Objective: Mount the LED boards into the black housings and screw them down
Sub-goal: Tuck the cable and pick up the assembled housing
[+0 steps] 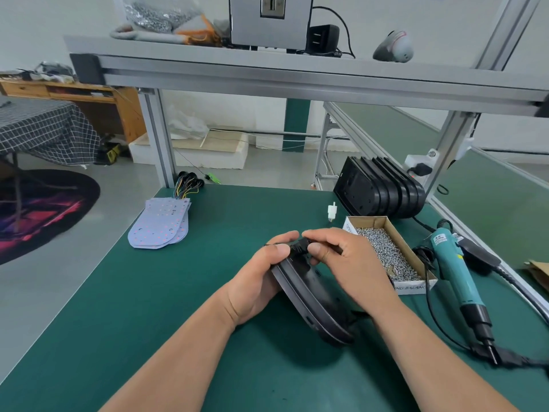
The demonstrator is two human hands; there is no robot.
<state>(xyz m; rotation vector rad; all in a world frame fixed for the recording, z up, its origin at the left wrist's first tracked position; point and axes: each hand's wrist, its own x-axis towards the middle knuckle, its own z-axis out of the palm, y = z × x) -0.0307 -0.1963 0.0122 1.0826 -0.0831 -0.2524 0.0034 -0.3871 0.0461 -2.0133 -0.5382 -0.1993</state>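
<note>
Head view: black housing (309,298) tilted on edge over the green desk (178,322), front centre. Left hand (258,281): grip clamped on the housing's far left rim, thumb on top. Right hand (347,263): grip pinching a small black part (300,246) at the housing's far end. LED boards (160,224) stacked far left, wires attached. Spare housings (383,191) stand far right, with screw box (386,251) and teal screwdriver (457,272) nearby.

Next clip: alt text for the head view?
The left hand and right hand hold a black housing on edge at a green bench, pinching a small black part at its top. LED boards lie left; screw box, teal screwdriver and spare housings right.
</note>
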